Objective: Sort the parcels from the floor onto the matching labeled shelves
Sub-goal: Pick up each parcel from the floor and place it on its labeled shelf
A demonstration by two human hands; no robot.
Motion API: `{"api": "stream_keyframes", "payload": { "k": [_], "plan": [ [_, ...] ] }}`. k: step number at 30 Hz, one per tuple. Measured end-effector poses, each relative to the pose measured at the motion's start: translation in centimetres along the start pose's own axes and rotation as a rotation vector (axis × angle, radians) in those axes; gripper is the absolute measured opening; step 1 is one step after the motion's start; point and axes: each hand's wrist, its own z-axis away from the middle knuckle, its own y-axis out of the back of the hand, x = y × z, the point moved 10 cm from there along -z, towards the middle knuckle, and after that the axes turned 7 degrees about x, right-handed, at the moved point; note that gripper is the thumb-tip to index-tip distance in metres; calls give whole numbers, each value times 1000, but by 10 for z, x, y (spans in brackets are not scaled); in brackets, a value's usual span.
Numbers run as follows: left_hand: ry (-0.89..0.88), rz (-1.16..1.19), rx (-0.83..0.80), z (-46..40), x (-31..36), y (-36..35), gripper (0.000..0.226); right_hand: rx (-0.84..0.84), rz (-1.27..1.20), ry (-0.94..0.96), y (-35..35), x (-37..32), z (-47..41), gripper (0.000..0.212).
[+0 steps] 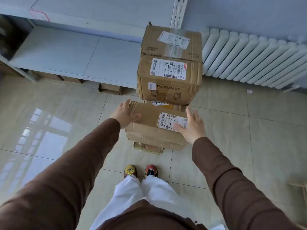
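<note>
A brown cardboard parcel [149,125] with a white shipping label lies on the floor in front of my feet, on top of a flatter box [147,148]. My left hand [125,114] is spread open at its left end, fingers straight over the top edge. On the other side, my right hand [191,124] is open, with the thumb over the label. Behind it stands a taller stack: a box printed DUMBBELL [169,80] with another taped box [171,41] above it. Grey shelves [66,53] with small labels run along the left.
A white radiator [252,58] lines the wall at right. More cardboard boxes [110,88] sit under the lowest shelf. A white shelf upright [178,12] rises behind the stack. Glossy beige tiles [49,122] cover the floor; a cardboard piece [299,186] lies at far right.
</note>
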Motion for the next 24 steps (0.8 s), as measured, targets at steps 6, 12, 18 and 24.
{"api": "stream_keyframes", "payload": {
  "k": [6,12,18,24],
  "plan": [
    [135,85,-65,-3,-20,-20,90,-40,-155,-145,-16,14,-3,96],
    [153,166,-54,3,-30,-26,89,-15,-179,-156,-19,13,-1,98],
    [181,196,13,12,-39,-12,90,39,-145,-115,-13,-7,9,96],
    [190,294,117,36,-57,32,85,104,-137,-29,5,-46,21,96]
  ]
}}
